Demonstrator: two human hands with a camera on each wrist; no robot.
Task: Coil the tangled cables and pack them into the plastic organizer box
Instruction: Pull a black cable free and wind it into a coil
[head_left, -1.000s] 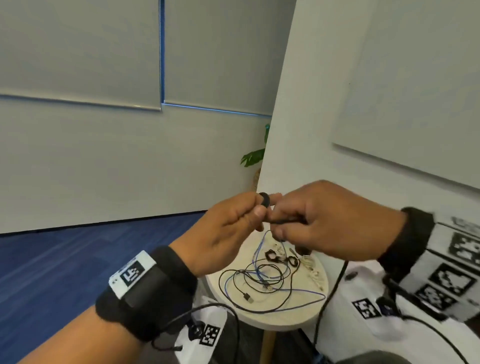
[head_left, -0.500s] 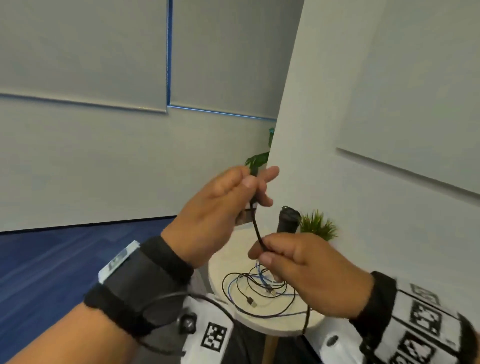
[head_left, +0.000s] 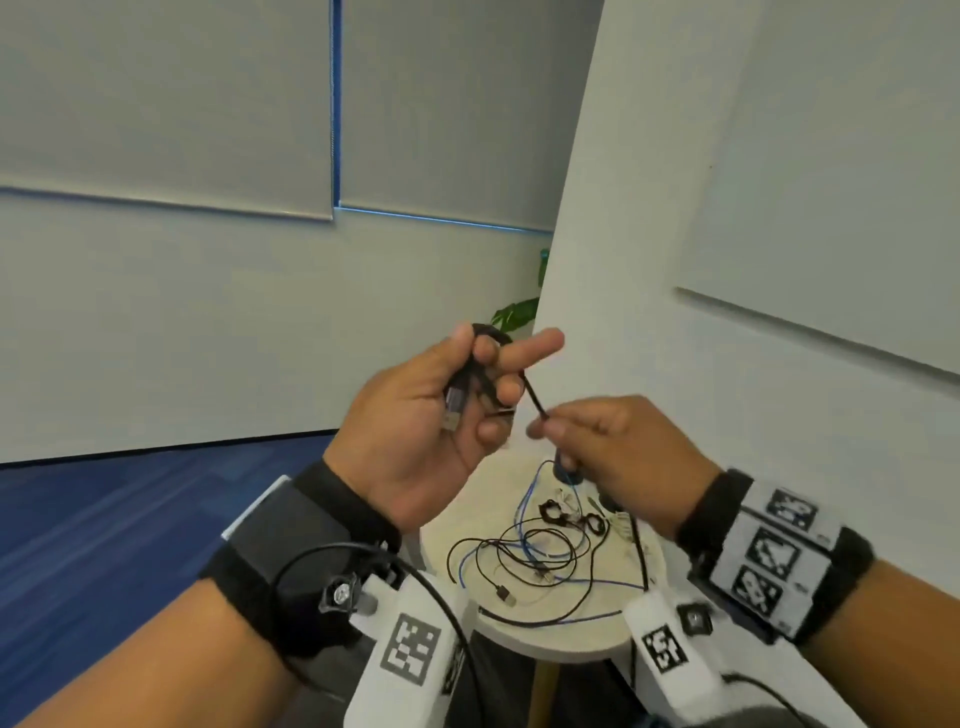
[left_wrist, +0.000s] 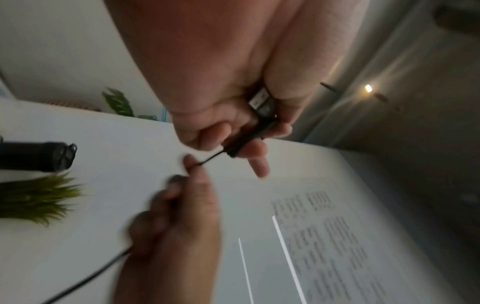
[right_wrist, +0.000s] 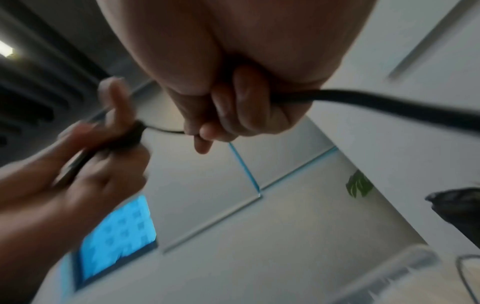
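Above round table (head_left: 550, 642), left hand (head_left: 415, 421) and right hand (head_left: 618, 457) pinching thin black cable (head_left: 533, 396).

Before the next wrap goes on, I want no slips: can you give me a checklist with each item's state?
1. Left hand holds the black cable's plug and loop: ok.
2. Right hand pinches the cable: ok.
3. Cable between the hands is free of knots: ok.
4. Trailing length is clear of the cables on the round table: cannot tell.
5. Organizer box is within reach: cannot tell, none clearly in view.
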